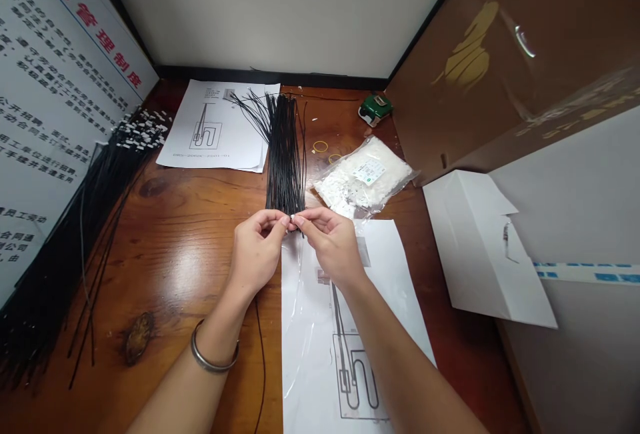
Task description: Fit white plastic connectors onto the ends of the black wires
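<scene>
My left hand [257, 247] and my right hand [330, 244] meet fingertip to fingertip at the near end of a bundle of black wires [285, 147]. Both are closed in a pinch. Between the fingertips shows a tiny white connector [293, 219], mostly covered by my right thumb and finger. A single black wire [261, 354] runs down from beneath my left hand toward the near table edge; its upper end is hidden in the pinch. Just beyond my right hand lies a clear bag of small white connectors [367, 174], with some spilling from its near side.
Printed drawing sheets lie at the back [200, 147] and under my right forearm [310, 341]. Many white-tipped black wires [65, 254] fill the left side. A green tape measure [375, 109] and yellow rubber bands [321, 147] sit behind. A brown box [500, 74] stands right.
</scene>
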`<state>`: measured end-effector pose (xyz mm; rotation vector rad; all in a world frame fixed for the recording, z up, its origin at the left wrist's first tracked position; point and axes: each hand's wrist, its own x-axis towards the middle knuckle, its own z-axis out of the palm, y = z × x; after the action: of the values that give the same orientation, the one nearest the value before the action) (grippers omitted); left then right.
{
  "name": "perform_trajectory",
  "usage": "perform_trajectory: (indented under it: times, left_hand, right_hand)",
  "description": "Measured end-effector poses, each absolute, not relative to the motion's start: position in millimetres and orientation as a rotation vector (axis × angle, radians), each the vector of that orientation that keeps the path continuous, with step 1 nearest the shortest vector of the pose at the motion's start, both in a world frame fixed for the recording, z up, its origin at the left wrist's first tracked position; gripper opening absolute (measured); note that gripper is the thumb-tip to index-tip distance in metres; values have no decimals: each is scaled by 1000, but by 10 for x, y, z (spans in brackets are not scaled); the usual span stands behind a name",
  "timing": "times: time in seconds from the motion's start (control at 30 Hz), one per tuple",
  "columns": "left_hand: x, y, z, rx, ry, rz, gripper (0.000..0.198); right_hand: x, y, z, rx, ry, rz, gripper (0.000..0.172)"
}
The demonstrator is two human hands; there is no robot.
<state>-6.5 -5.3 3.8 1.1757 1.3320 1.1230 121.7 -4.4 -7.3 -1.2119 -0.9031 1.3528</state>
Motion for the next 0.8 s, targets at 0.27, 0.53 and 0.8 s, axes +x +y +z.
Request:
perform_trajectory:
  times: [0.27,0.53,0.8]
  left_hand:
    - [-82,-34,1,1242,1362,1098,13]
    - [-107,-63,-24,1615,1442,1137,11]
    - [-152,-44,-60,2068,1410,1241,9]
  right_hand:
    - [1189,-38,-97,-1248,-923,1330,22]
    - [1234,-26,-24,-1306,-832,1354,20]
    - [1263,-17,39,-1315,-746,1426,20]
